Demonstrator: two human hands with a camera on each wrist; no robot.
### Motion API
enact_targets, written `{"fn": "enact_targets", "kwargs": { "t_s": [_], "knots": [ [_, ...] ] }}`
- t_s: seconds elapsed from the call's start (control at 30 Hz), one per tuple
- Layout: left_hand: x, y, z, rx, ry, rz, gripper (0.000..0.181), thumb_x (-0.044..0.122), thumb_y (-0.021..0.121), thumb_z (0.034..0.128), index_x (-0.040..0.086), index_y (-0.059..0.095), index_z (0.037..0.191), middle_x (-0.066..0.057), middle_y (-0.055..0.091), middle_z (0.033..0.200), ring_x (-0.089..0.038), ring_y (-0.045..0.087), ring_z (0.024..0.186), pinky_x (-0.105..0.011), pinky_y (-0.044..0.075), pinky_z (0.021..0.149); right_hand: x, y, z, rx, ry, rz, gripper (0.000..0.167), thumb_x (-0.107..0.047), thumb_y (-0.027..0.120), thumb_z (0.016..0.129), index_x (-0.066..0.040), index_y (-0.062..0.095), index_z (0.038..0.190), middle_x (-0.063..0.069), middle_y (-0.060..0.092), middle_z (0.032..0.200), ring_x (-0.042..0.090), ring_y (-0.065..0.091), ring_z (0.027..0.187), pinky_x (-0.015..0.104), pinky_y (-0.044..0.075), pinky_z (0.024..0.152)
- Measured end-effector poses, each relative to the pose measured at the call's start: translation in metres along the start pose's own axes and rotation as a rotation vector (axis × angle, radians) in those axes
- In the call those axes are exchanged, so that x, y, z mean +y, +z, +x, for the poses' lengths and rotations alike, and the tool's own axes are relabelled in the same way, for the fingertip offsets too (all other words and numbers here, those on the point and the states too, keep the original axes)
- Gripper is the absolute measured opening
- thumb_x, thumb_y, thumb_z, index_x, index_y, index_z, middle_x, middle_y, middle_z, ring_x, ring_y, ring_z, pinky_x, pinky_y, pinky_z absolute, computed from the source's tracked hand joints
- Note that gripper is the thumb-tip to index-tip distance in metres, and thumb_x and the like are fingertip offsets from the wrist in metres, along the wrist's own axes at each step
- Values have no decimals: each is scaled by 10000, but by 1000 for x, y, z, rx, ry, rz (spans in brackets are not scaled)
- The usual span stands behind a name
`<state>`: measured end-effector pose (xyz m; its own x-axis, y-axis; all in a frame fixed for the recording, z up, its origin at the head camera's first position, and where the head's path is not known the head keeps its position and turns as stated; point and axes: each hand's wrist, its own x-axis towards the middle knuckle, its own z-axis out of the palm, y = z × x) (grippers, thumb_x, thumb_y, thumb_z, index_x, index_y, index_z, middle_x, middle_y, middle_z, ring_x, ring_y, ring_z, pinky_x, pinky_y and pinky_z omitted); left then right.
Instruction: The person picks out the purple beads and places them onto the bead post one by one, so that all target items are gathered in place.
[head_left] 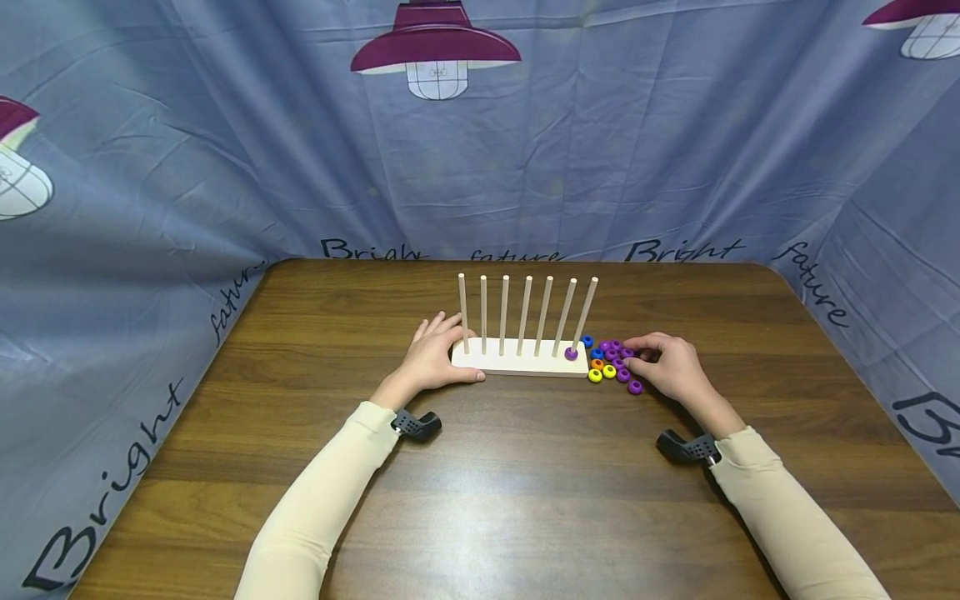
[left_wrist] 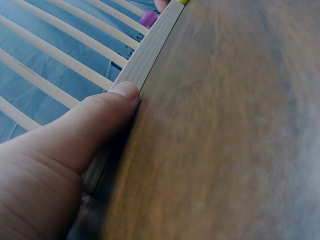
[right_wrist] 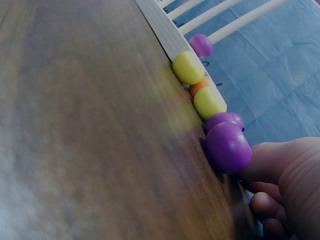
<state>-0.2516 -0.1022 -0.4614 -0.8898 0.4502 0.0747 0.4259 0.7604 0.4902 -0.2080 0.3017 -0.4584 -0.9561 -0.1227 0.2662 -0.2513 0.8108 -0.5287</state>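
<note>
Head vw: glare on tabletop (head_left: 495, 508), low ctr; wrist vws dimmer, part-blurry.

Beads (right_wrist: 228, 148) look smooth and glossy, the peg rack (head_left: 517, 365) matt wood, the surface (head_left: 510, 467) shiny wood-grain, the backdrop (head_left: 480, 183) creased cloth.

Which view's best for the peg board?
Head: the peg board shows nearly whole, all seven pegs included, left hand at one end. Left wrist: front edge and cropped pegs, partly hidden by that hand. Right wrist: right end, some pegs, beads partly in front.
</note>
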Motion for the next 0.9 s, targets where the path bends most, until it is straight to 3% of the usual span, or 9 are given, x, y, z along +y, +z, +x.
{"fn": "enact_targets", "kwargs": {
  "t_s": [0.4, 0.9],
  "knots": [
    [0, 0, 0, 2, -3, 0, 720, 547, 846, 728, 171, 655, 1311, -135, 368, 1647, -411, 199, 1575, -600, 86, 1291, 0, 1, 0, 26, -3, 2, 204, -73, 810, 812, -11, 786, 1005, 100, 713, 819, 16, 513, 694, 199, 405, 609],
    [0, 1, 0, 5, -6, -18, 714, 541, 854, 727, 178, 657, 1310, -128, 362, 1651, -402, 185, 1581, -587, 68, 1296, 0, 1, 0, 22, 5, -1, 200, -70, 806, 819, -14, 785, 1010, 113, 725, 851, 57, 525, 698, 205, 412, 608]
  ]
}}
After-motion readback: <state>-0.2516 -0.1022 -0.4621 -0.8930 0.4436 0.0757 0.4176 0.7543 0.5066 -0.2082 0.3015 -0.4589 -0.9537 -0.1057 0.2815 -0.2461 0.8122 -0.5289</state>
